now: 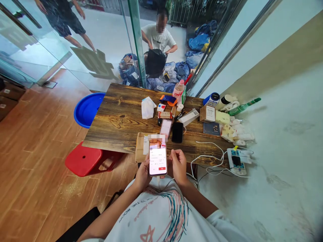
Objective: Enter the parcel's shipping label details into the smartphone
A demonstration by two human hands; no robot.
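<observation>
My left hand (pixel 143 173) is wrapped round a smartphone (pixel 157 159) with a lit screen, upright near my lap. A white page with a red button fills most of the screen. A white cable runs from the phone's lower end. Just right of the phone is my right hand (pixel 178 165), its fingers curled in, with nothing visible in them. Behind the phone lies a brown cardboard box (pixel 140 148) with a white label, partly hidden. On the wooden table (pixel 118 114), a second, dark-screened phone (pixel 177 132) lies beyond my right hand.
A power strip (pixel 236 162) with white cables is at the right. Small boxes, a pink-labelled bottle (pixel 178 90) and a white tissue pack (pixel 148 107) crowd the tabletop. A red stool (pixel 84 159) and blue basin (pixel 88 110) stand left. Two people are beyond the glass.
</observation>
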